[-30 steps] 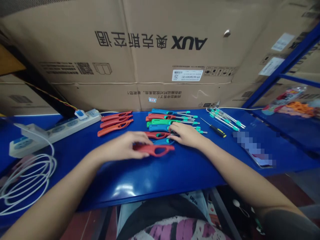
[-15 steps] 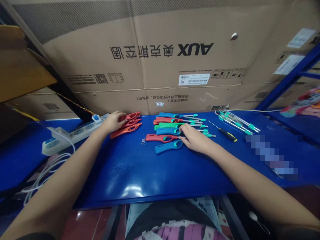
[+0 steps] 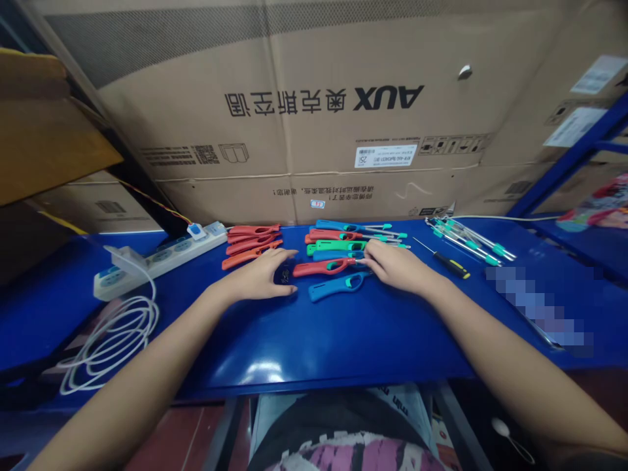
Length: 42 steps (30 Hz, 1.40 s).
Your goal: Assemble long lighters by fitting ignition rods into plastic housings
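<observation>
In the head view my left hand [image 3: 260, 275] is open, thumb and fingers apart. It reaches over a small cluster of screws [image 3: 284, 275], just left of a red gas lighter [image 3: 318, 267]. My right hand [image 3: 395, 267] has its fingers closed at the metal tube end of that red lighter. A blue lighter [image 3: 336, 286] lies in front of it. Behind are a green lighter [image 3: 338, 246] and other blue and red ones in a row, some partly covered by my right hand. Several red-orange lighter shells [image 3: 252, 240] lie stacked beyond my left hand.
Metal tubes with teal parts [image 3: 471, 242] and a screwdriver [image 3: 449, 263] lie to the right. A power strip [image 3: 161, 258] with coiled white cable [image 3: 115, 340] is at the left. A large cardboard box [image 3: 304, 150] stands behind the blue table [image 3: 294, 353].
My left hand has let go of the red-orange shells and moved right and nearer, opening over the screws. My right hand has shifted slightly right, staying at the red lighter's tube.
</observation>
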{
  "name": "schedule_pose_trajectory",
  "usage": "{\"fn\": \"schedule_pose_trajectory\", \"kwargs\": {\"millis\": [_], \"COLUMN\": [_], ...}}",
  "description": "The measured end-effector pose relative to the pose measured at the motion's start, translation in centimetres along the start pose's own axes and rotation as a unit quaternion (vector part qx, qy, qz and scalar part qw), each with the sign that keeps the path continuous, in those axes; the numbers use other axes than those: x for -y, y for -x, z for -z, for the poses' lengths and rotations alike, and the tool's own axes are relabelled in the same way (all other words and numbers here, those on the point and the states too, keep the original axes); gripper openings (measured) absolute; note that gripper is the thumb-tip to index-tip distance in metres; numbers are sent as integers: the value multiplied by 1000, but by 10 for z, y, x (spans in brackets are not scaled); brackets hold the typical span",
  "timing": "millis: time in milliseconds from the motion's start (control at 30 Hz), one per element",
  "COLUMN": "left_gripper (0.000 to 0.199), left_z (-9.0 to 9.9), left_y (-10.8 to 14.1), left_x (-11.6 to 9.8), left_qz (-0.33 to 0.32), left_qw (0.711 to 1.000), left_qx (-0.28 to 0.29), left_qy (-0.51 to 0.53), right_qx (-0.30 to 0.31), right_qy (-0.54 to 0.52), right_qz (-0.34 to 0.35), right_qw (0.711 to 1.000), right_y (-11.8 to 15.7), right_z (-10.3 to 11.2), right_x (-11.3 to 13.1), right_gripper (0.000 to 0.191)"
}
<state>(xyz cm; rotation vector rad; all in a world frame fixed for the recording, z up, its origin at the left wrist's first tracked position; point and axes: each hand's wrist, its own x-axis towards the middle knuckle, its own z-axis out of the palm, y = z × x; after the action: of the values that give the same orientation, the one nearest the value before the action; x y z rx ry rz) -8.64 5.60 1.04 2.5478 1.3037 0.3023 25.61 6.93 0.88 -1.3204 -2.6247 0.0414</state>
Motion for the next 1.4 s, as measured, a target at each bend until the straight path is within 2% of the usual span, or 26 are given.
{"fn": "schedule_pose_trajectory", "kwargs": {"millis": [100,200,300,367,467,567,633,733,867,967,1067,1200,1400], "left_gripper": [66,54,45,45,51,46,37,28,30,31,29,27,26], "left_z": [-9,-8,2,8,6,-11,-25,-40,-51,-58,-63,-65,-66], "left_y": [0,0,4,8,12,11,7,3,5,12,16,15,14], "left_x": [5,0,-20,-40,-72,-96,-103,-105,-101,-99,-97,-95,-96], "left_qz": [2,-21,-69,-102,-130,-139,-151,-157,-157,-156,-161,-169,-163], "left_qw": [1000,999,994,990,989,990,988,986,987,987,985,981,983], "left_qx": [-11,-41,-87,-92,-71,-18,21,43,9,-27,-31,-41,-42], "left_qy": [19,14,-11,-22,-14,-20,-37,-32,21,36,59,81,69], "right_qx": [11,28,31,29,41,63,64,35,6,20,48,70,100], "right_qy": [-53,-93,-114,-135,-163,-171,-161,-140,-75,-48,-44,-35,-20], "right_qz": [17,33,26,16,-1,-28,-28,-2,-2,-17,-36,-42,-32], "right_qw": [998,995,993,990,986,983,984,990,997,998,997,996,994], "right_y": [5,10,19,31,56,80,90,94,84,78,75,72,63], "right_z": [8,16,20,21,18,13,10,7,2,-2,-1,6,8], "right_x": [-9,-16,-18,-17,-11,-6,-2,13,47,67,75,80,89], "right_gripper": [19,22,26,26,25,24,20,13,34,41,41,33,27]}}
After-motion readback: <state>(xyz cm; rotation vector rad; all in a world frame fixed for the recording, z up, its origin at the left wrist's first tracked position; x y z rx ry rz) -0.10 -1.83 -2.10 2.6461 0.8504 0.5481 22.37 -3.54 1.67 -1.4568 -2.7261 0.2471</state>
